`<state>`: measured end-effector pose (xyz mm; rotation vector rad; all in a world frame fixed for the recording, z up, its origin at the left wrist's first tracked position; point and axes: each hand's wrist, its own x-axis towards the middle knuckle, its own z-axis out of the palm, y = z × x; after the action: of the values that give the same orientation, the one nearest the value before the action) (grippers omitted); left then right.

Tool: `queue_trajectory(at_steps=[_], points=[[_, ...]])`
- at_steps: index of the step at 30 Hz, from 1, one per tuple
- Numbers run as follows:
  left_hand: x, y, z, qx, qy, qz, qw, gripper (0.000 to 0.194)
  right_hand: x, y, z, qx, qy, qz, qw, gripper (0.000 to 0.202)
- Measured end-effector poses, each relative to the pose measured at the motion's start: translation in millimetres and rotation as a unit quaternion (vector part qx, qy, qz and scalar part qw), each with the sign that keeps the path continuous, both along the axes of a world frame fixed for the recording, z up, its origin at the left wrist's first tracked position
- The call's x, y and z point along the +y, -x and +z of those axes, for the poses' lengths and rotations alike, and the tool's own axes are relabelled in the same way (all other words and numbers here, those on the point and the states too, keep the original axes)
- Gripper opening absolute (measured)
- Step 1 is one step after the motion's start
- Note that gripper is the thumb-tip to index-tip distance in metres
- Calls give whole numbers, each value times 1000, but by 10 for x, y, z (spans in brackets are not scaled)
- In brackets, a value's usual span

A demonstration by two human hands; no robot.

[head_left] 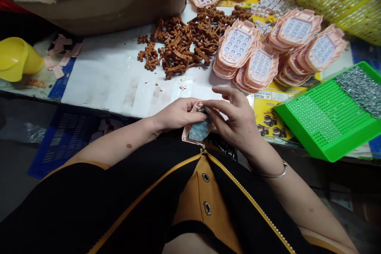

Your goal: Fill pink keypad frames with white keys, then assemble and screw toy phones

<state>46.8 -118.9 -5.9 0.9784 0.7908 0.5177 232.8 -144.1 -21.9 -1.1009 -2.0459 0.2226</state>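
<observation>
My left hand [178, 116] grips the left side of a pink plastic toy phone shell [185, 134], held low at the table's front edge. Inside the shell lies a blue-green circuit board [199, 130], its upper part partly covered by fingers. With thumb and index finger, my right hand [235, 117] pinches at the shell's upper right end, while its other fingers are raised. Whatever small part sits under those fingertips is hidden. Just beyond the right hand stand stacks of pink shells with keypad faces [238, 45].
Brown bone-shaped plastic pieces [181, 49] are heaped mid-table. At right, a green basket [315, 127] holds many small metal screws [361, 87]. A cardboard box [119, 10] of pink parts stands back left, near a yellow scoop [22, 59]. A yellow basket [342, 4] is back right.
</observation>
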Motion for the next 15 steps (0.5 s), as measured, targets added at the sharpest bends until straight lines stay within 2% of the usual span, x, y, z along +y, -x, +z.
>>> queue_trajectory(at_steps=[4,8,12,15], points=[[8,0,-7,24,6,-17,1000,16,10,-25,-7,-10,24,8,1000,6],[6,-1,-59,44,6,-30,999,16,-19,-47,19,4,58,12,998,6],[-12,-25,-56,38,7,-20,999,21,-45,-36,14,57,130,-5,990,9],[-30,-52,-11,29,8,-2,1000,18,-70,-13,9,65,126,-21,990,8]])
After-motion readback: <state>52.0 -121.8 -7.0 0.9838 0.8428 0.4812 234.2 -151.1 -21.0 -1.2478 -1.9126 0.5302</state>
